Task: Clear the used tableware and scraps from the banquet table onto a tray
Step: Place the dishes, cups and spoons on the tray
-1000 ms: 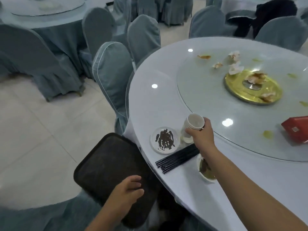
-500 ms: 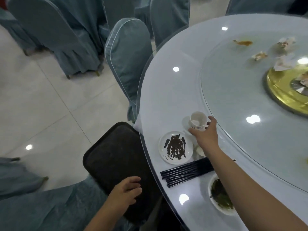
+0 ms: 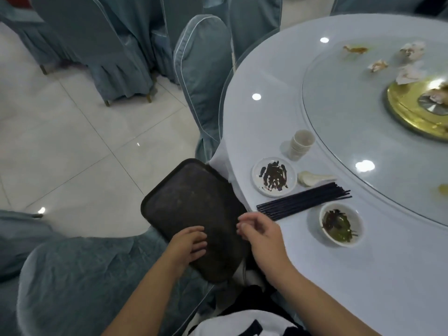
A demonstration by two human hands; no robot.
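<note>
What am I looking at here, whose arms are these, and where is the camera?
No machine here: a person wears a wide-angle camera on the head, so you look down along their own bare arms. The left hand rests on a dark tray beside the round table. The right hand hangs over the tray's edge, fingers loosely curled, holding nothing. On the table lie a stack of cups, a sauce-smeared plate, a white spoon, black chopsticks and a bowl of leftovers. Farther in, a glass turntable carries scraps.
</note>
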